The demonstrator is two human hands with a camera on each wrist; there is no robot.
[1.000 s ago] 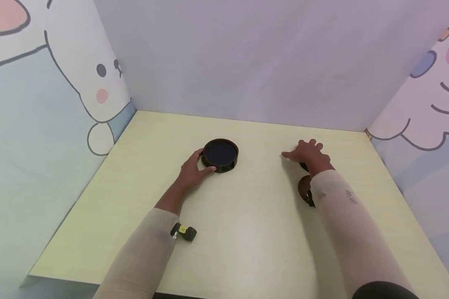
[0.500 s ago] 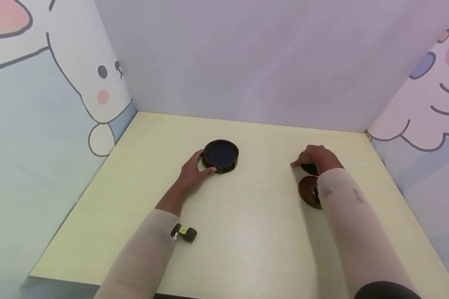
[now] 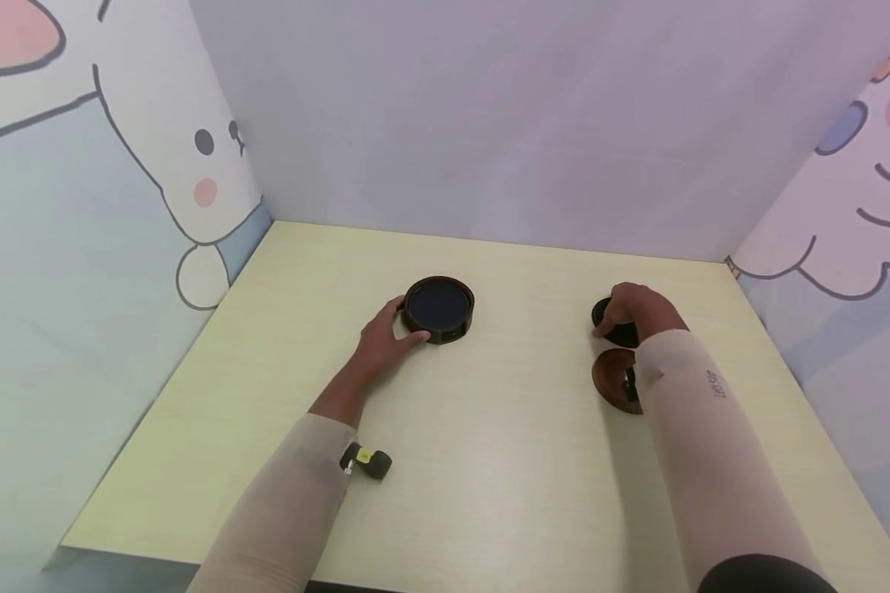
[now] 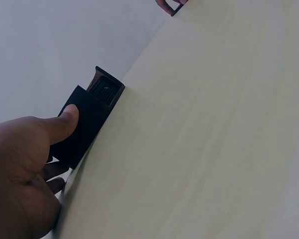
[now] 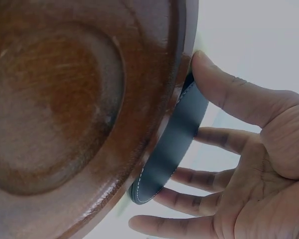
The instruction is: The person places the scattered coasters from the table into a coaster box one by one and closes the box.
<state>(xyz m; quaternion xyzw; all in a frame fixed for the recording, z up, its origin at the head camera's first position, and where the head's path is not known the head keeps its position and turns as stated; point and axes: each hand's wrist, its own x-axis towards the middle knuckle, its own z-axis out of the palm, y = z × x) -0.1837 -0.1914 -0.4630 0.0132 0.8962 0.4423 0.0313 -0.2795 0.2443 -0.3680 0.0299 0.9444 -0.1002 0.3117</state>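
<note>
My left hand (image 3: pixel 380 339) grips the near left side of a round black coaster holder (image 3: pixel 452 335), thumb in front and fingers behind. In the left wrist view, a gap in the holder's side wall (image 4: pixel 82 132) shows dark ridged layers inside. To the right, my right hand (image 3: pixel 641 309) pinches a black round coaster (image 3: pixel 623 336) by its edges. The right wrist view shows light stitching along this coaster (image 5: pixel 174 137), with the thumb at one edge and fingers along the other. Just nearer to me lies a brown round wooden disc (image 3: pixel 610 379), partly hidden by the sleeve.
Everything stands on a pale wooden table (image 3: pixel 482 461). A plain light curtain (image 3: pixel 482 123) closes off its back, and cartoon-printed panels (image 3: pixel 74 272) flank both sides. A small black camera (image 3: pixel 374 464) is strapped at the left wrist.
My right hand has come down and right onto the black coaster, its spread fingers drawing in to the edges. More of the brown disc shows. The left hand and holder stay put.
</note>
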